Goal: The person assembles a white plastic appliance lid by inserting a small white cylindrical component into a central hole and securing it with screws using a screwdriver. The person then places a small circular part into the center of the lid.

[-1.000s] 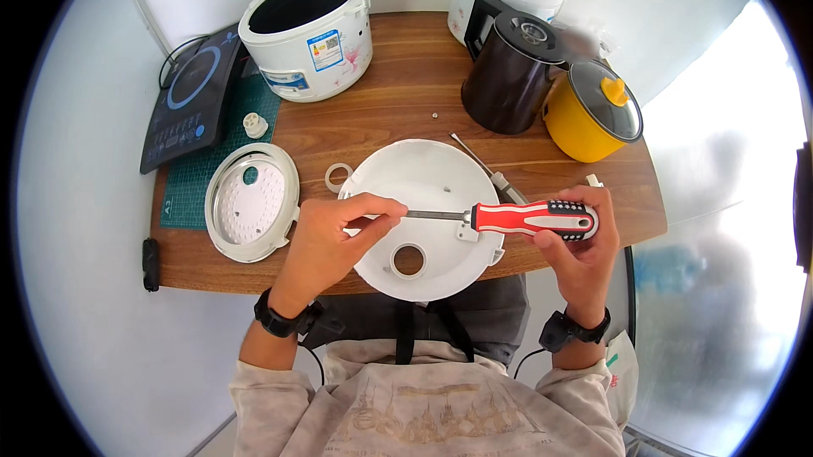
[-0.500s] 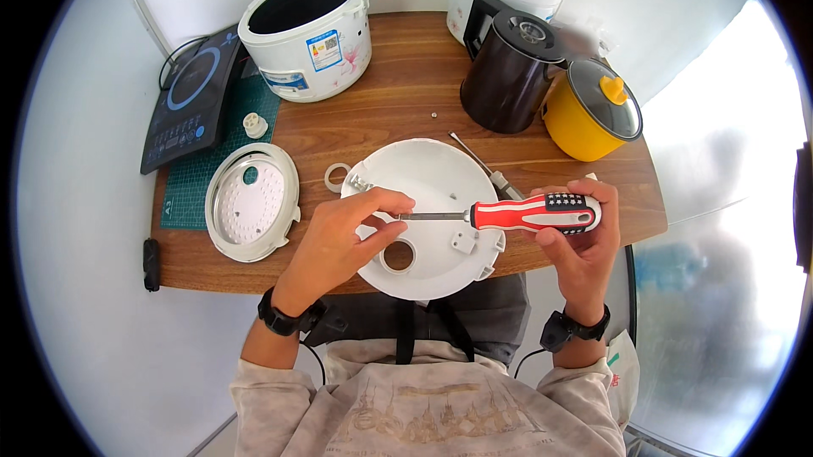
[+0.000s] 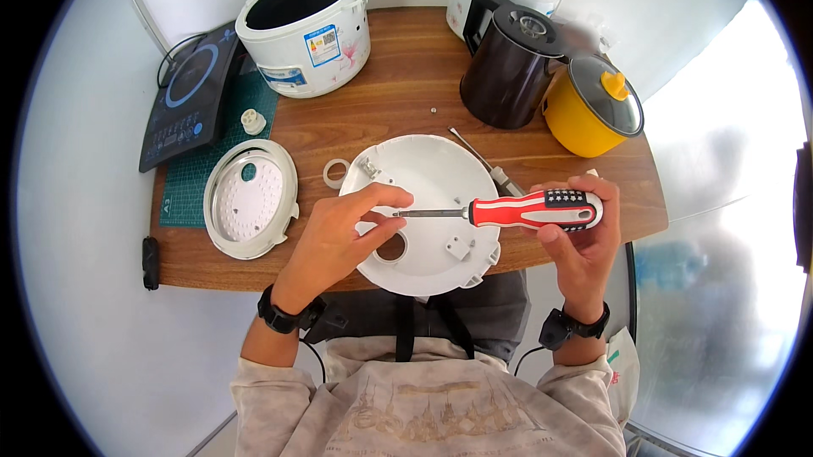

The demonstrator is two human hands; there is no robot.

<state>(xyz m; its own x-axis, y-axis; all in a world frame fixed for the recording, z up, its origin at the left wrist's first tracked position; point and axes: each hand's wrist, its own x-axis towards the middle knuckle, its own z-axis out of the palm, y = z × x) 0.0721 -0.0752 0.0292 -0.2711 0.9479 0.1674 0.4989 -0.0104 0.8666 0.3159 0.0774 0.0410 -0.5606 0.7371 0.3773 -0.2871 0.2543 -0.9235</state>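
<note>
I have the right hand (image 3: 588, 260) wrapped on the handle of the red screwdriver (image 3: 508, 213), shaft pointing left above the white round cover (image 3: 423, 262). Left hand (image 3: 339, 230): thumb and forefinger narrow at the tip; can't tell contact.

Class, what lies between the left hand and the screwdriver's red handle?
In the head view, the screwdriver's metal shaft lies between the left hand and the red handle; the round white shell shows behind it.
</note>
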